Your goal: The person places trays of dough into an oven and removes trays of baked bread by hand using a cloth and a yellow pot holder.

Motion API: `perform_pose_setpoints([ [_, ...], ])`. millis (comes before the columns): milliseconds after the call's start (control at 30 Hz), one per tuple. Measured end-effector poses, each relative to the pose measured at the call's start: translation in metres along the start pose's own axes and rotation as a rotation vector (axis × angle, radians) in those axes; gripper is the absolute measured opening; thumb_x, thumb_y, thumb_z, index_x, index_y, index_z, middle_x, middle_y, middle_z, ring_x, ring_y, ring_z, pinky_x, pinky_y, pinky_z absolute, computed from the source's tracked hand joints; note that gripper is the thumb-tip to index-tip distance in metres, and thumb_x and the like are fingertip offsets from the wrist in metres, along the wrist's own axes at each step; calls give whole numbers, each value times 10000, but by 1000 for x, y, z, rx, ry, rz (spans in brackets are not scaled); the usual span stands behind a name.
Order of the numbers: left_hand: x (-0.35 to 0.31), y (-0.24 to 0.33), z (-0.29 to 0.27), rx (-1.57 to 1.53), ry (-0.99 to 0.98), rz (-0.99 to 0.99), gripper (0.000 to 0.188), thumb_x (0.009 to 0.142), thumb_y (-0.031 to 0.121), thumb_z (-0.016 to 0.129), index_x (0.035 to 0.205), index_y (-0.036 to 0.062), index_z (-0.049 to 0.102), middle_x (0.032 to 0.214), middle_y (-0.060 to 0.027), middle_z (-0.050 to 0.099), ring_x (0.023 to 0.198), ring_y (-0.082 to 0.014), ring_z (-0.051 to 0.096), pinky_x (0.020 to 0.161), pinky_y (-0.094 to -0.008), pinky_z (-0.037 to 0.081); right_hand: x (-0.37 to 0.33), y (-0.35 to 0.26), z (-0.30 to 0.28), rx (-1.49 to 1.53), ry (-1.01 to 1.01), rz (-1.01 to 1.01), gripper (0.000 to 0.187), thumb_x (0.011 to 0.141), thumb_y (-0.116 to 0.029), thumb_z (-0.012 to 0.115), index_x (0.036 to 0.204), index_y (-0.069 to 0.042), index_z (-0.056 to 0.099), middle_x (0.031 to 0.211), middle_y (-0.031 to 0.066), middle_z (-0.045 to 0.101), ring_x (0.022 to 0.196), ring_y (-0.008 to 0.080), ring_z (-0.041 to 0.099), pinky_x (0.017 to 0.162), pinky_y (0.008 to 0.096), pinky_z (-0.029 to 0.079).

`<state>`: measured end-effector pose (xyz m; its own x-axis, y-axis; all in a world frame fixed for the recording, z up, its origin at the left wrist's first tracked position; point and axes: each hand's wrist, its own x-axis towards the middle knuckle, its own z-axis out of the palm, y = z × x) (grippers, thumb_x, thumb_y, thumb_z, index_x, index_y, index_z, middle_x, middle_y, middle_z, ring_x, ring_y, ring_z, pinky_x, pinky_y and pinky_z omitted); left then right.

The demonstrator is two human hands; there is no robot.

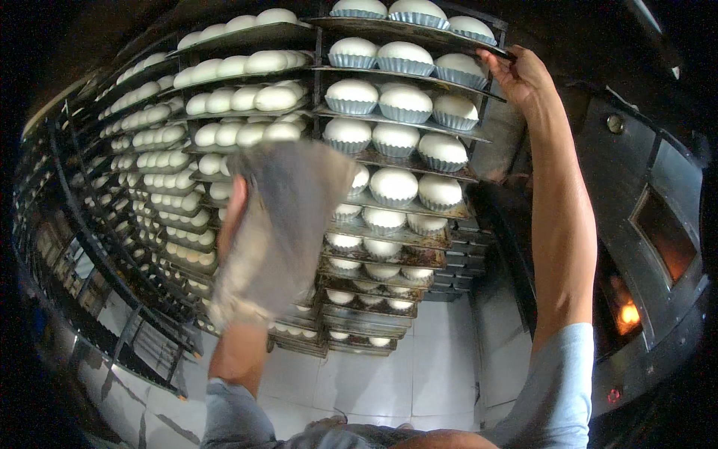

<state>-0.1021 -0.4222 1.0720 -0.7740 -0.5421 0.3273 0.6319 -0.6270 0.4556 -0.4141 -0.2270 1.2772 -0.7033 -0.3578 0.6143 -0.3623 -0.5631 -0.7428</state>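
My right hand (523, 78) is raised at the upper right, with its fingers closed on the corner of a dark baking tray (449, 39). Round pale dough buns (404, 52) in fluted silvery cups sit on that tray and on the trays stacked below it. In front of the rack, my left hand (233, 217) holds a worn grey-brown cloth pad (288, 217), blurred by motion. Its thumb shows along the pad's edge, while the other fingers are hidden behind the cloth. The pad covers part of the middle trays.
To the left, more rack levels carry rows of smooth dough buns (247, 97). A dark metal rack frame (90, 247) curves along the far left. At the right stands a dark metal oven with a fire glowing (627, 316) inside. White floor tiles (441, 359) lie below.
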Motion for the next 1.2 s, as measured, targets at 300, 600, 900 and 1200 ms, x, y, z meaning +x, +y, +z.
perform_pose_setpoints([
  [300,78,96,91,1224,-356,578,413,975,381,462,1181,46,590,1058,-97,631,986,-205,597,909,-348,486,-21,-22,-3,230,105,73,293,1022,-109,327,1128,156,393,973,312,592,875,352,678,732,347,648],
  [600,48,94,142,2532,-382,1594,329,949,320,471,1097,62,612,921,-78,629,865,-191,596,807,-359,519,-89,-67,-13,376,-352,123,405,1002,-123,398,1143,257,388,1042,388,579,889,354,689,758,332,643],
  [900,-26,92,140,2679,224,2223,245,854,209,533,902,-23,598,758,-117,589,681,-225,579,617,-379,526,-221,-121,35,433,-139,-111,247,959,-122,458,887,110,505,820,252,629,668,277,689,605,273,642],
  [1200,-103,88,137,2024,-443,2819,184,804,140,594,834,-41,588,714,-159,529,662,-243,556,572,-369,489,-303,-187,-37,454,-434,76,354,977,-72,488,1169,222,454,1136,381,566,999,363,664,874,371,605],
])
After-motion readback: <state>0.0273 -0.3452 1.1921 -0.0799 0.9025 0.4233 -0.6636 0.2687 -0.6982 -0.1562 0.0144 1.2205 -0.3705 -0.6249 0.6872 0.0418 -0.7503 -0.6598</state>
